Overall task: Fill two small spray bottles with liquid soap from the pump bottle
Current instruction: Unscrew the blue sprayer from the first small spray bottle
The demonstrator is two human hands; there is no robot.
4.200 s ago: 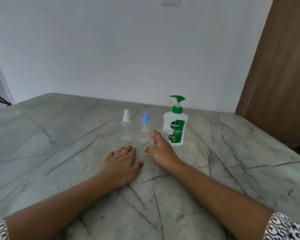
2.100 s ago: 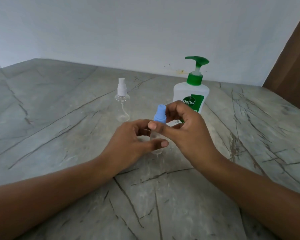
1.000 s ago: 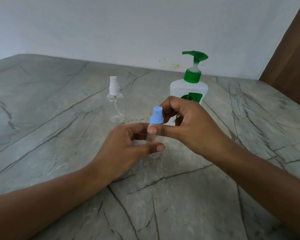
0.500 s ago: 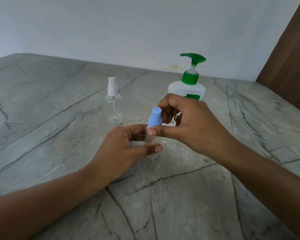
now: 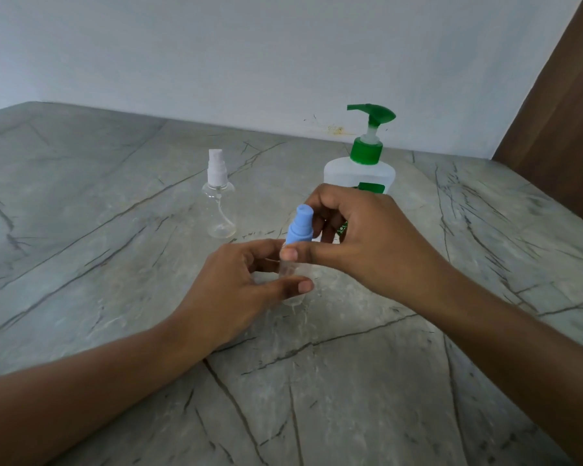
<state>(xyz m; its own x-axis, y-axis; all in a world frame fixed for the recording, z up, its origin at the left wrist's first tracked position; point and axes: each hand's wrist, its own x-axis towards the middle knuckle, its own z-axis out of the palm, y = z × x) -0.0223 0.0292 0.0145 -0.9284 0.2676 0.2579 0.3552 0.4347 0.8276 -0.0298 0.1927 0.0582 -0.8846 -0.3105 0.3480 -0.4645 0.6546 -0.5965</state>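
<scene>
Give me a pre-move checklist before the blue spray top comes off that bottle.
1. Left hand steadies the clear body of the blue-capped spray bottle: ok.
2. Right hand pinches the blue spray top at its base: ok.
3. Blue spray top loosened from the neck: cannot tell.
4. Bottle upright with its base on the marble table: ok.
5. Green pump soap bottle upright behind the hands, within reach: ok.
6. White-capped spray bottle capped and clear of the hands: ok.
</scene>
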